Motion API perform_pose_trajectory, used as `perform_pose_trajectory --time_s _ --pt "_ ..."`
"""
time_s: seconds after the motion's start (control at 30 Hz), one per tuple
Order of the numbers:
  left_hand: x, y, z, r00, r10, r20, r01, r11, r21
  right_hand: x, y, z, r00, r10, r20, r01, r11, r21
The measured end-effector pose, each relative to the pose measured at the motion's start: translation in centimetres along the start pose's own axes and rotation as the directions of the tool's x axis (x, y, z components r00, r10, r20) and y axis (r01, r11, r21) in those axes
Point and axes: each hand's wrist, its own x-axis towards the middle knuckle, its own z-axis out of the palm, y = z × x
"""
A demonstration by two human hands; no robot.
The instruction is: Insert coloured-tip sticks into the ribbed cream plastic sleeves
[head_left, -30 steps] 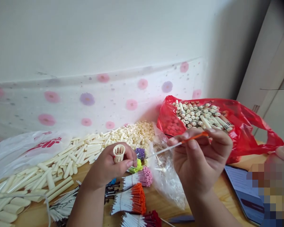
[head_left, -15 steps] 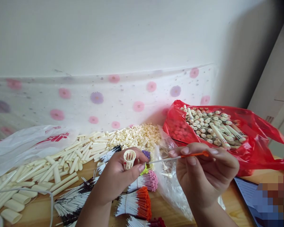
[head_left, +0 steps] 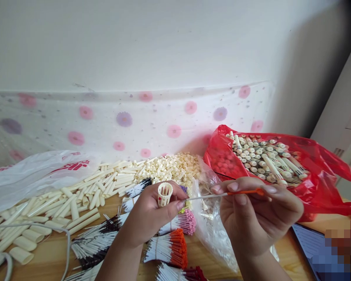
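Observation:
In the middle of the head view, my left hand [head_left: 148,224] is closed around a short cream slotted plastic sleeve [head_left: 165,188], its open end facing up. A red mark shows on the sleeve's side. To the right, my right hand [head_left: 251,222] pinches a thin white stick with an orange end [head_left: 245,192] between thumb and fingertips. The stick lies nearly level, and its white tip reaches the left thumb and fingertip. Whether the left fingers grip that tip is unclear. Below the hands lie a bundle of orange-ended sticks [head_left: 168,249] and a pink-ended bundle [head_left: 181,221].
Cream tubes [head_left: 87,195] spread across the left of the wooden table, with a heap of small slotted sleeves [head_left: 178,166] behind. A red plastic bag [head_left: 222,156] of assembled pieces stands right. Black-ended sticks [head_left: 96,242], a white cable [head_left: 68,246] and clear plastic [head_left: 213,238] lie near my arms.
The view has shifted slightly, so both hands appear a little further right. Both keep the same hold on the sleeve and the orange-ended stick.

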Motion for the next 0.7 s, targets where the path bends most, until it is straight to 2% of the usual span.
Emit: perform_pose_trajectory --time_s 0.27,0.43,0.7 --pt "-0.21 0.08 -0.23 0.998 -0.059 0.023 0.058 0.997 0.056 -0.12 -0.13 -0.30 0.993 0.091 0.078 -0.090 0.996 -0.018" --pt "-0.24 0.17 -0.37 0.992 -0.124 0.034 0.121 0.990 0.068 -0.06 0.02 -0.45 0.997 0.061 0.041 -0.061 0.998 -0.013" --pt "-0.26 0.51 -0.16 0.983 -0.181 0.034 0.179 0.982 0.060 -0.25 -0.13 -0.45 0.965 0.207 0.160 -0.218 0.974 0.058"
